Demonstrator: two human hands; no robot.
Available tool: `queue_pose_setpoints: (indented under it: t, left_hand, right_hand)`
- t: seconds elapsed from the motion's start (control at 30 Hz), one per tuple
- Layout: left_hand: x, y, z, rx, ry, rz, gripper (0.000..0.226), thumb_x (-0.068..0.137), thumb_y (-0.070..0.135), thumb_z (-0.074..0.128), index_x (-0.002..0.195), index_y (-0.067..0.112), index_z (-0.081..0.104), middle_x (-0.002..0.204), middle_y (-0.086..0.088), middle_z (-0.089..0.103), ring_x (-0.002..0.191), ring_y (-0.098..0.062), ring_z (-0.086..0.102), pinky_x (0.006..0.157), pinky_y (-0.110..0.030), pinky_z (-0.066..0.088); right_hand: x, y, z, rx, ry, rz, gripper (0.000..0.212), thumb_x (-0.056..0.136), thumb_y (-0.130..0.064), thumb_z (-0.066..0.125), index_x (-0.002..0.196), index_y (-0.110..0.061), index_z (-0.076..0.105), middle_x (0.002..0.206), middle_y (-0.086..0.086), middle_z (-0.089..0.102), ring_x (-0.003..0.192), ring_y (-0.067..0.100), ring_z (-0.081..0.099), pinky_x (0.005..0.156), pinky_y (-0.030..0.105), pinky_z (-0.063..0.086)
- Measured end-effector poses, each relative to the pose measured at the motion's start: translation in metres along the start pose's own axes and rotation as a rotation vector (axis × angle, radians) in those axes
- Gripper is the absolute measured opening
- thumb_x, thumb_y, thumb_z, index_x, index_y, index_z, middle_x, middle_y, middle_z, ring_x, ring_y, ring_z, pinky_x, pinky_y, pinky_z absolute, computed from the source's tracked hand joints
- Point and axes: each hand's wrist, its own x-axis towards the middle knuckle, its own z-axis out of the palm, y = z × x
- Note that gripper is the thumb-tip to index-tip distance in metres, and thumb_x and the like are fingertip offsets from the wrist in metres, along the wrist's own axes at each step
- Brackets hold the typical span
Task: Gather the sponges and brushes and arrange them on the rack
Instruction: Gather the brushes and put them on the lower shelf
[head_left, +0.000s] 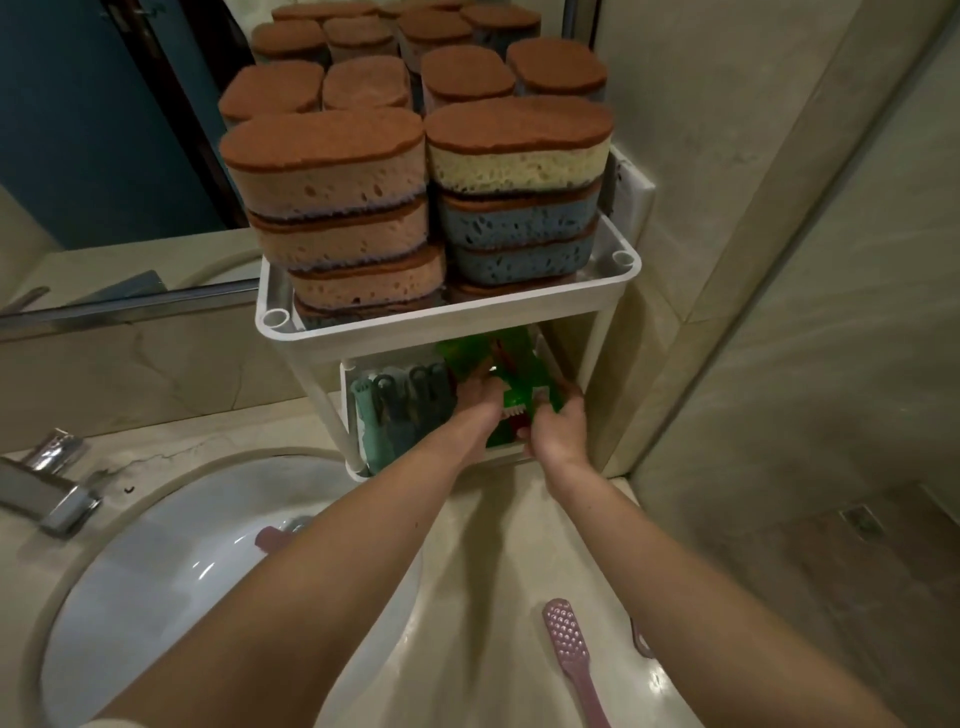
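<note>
Fingers of the right grip are curled round a see-through green brush with pale bristles, down in the lower tier of the white rack. Left grip is pushed in just beside it, too blurry to tell if it's holding anything. Grey and teal brushes sit at that tier's left. Top tier's packed with stacked brown-topped sponges: orange, blue, yellow. Pink brush lies on the bench near the sink.

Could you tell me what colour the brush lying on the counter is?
The brush is pink; head view.
</note>
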Motion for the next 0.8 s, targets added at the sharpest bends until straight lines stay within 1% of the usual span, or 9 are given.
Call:
queue_pose_setpoints:
  t: [0.07, 0.17, 0.23, 0.3, 0.4, 0.6, 0.7, 0.73, 0.8]
  left_hand:
    - [0.007, -0.004, -0.004, 0.101, -0.031, 0.002, 0.042, 0.103, 0.016, 0.038, 0.142, 0.031, 0.041, 0.145, -0.003, 0.046, 0.125, -0.023, 0.050, 0.106, -0.035, 0.042]
    - [0.014, -0.008, -0.006, 0.197, -0.066, 0.010, 0.050, 0.100, 0.015, 0.043, 0.147, 0.031, 0.034, 0.150, -0.003, 0.040, 0.130, -0.025, 0.046, 0.109, -0.036, 0.040]
    - [0.015, -0.011, -0.004, 0.212, -0.078, 0.011, 0.051, 0.099, 0.016, 0.045, 0.147, 0.030, 0.035, 0.149, -0.004, 0.042, 0.128, -0.025, 0.047, 0.108, -0.038, 0.041]
    - [0.015, -0.013, -0.001, 0.202, -0.090, 0.007, 0.053, 0.098, 0.015, 0.046, 0.148, 0.029, 0.036, 0.147, -0.005, 0.045, 0.126, -0.025, 0.050, 0.106, -0.038, 0.044]
    - [0.013, -0.014, 0.003, 0.183, -0.084, 0.008, 0.053, 0.098, 0.013, 0.044, 0.148, 0.026, 0.035, 0.147, -0.005, 0.045, 0.126, -0.026, 0.049, 0.107, -0.038, 0.042]
    - [0.010, -0.015, 0.004, 0.246, -0.071, 0.016, 0.050, 0.099, 0.018, 0.043, 0.147, 0.028, 0.036, 0.145, -0.006, 0.046, 0.124, -0.026, 0.051, 0.106, -0.038, 0.043]
    - [0.017, -0.025, 0.001, 0.403, -0.071, 0.039, 0.052, 0.090, 0.038, 0.040, 0.141, 0.040, 0.036, 0.140, -0.007, 0.050, 0.118, -0.029, 0.053, 0.102, -0.040, 0.046]
    - [0.028, -0.034, -0.001, 0.467, -0.073, 0.037, 0.058, 0.083, 0.046, 0.036, 0.141, 0.045, 0.033, 0.141, -0.007, 0.049, 0.118, -0.029, 0.053, 0.101, -0.043, 0.046]
    - [0.027, -0.035, -0.002, 0.616, -0.099, 0.053, 0.067, 0.078, 0.056, 0.028, 0.144, 0.048, 0.022, 0.149, -0.008, 0.039, 0.124, -0.032, 0.050, 0.103, -0.045, 0.044]
  right_hand:
    - [0.004, 0.003, 0.002, 0.044, -0.015, 0.057, 0.045, 0.101, -0.016, 0.041, 0.144, -0.026, 0.035, 0.133, 0.008, 0.054, 0.109, 0.029, 0.062, 0.065, 0.024, 0.053]
    - [0.006, 0.005, -0.004, 0.083, -0.058, 0.128, 0.047, 0.100, -0.010, 0.037, 0.144, -0.027, 0.036, 0.130, 0.008, 0.057, 0.105, 0.027, 0.065, 0.052, 0.018, 0.048]
    - [0.005, 0.006, -0.008, 0.058, -0.084, 0.137, 0.048, 0.101, -0.010, 0.035, 0.145, -0.028, 0.036, 0.127, 0.006, 0.060, 0.084, 0.019, 0.070, 0.045, 0.016, 0.045]
    - [0.006, 0.009, -0.010, 0.022, -0.074, 0.118, 0.046, 0.102, -0.012, 0.036, 0.145, -0.029, 0.035, 0.122, 0.004, 0.063, 0.064, 0.011, 0.067, 0.044, 0.018, 0.045]
    - [0.007, 0.013, -0.011, 0.028, -0.039, 0.093, 0.042, 0.103, -0.017, 0.040, 0.144, -0.029, 0.039, 0.116, 0.005, 0.066, 0.055, 0.009, 0.060, 0.045, 0.018, 0.046]
    - [0.008, 0.017, -0.009, 0.138, -0.030, 0.101, 0.041, 0.104, -0.018, 0.041, 0.144, -0.029, 0.039, 0.110, 0.013, 0.068, 0.056, 0.009, 0.054, 0.052, 0.020, 0.052]
    - [0.009, 0.018, -0.009, 0.141, -0.026, 0.089, 0.042, 0.104, -0.018, 0.038, 0.144, -0.029, 0.038, 0.112, 0.013, 0.067, 0.060, 0.011, 0.057, 0.053, 0.020, 0.053]
    - [0.009, 0.018, -0.009, 0.134, -0.030, 0.083, 0.042, 0.104, -0.018, 0.037, 0.144, -0.030, 0.038, 0.113, 0.013, 0.066, 0.064, 0.013, 0.059, 0.053, 0.021, 0.053]
    - [0.009, 0.018, -0.009, 0.105, -0.042, 0.069, 0.043, 0.104, -0.018, 0.035, 0.144, -0.031, 0.038, 0.121, 0.012, 0.063, 0.085, 0.022, 0.066, 0.056, 0.022, 0.054]
